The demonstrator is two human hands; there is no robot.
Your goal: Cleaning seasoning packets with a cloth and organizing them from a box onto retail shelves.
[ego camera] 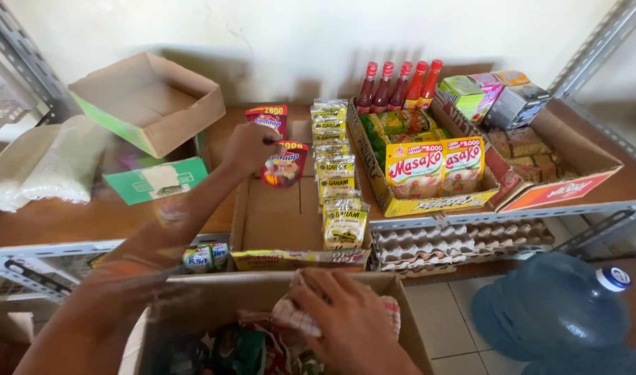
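Note:
My left hand [250, 147] reaches over a shallow cardboard tray [273, 215] on the shelf and grips a red snack packet [285, 167], held tilted above the tray's floor. A second red packet [268, 118] stands behind it. A row of yellow sachets [337, 182] runs down the tray's right side. My right hand [347, 321] is down in a cardboard box [213, 295] near me, fingers closed on a red-and-white checked packet [297, 321] among other packets.
An open empty carton [151, 101] and white sacks [47, 167] sit at left. Boxes with yellow seasoning packets [432, 167], red sauce bottles [398, 85] and brown blocks [530, 154] stand at right. Egg trays [464, 243] lie below; a blue water jug [550, 309] is on the floor.

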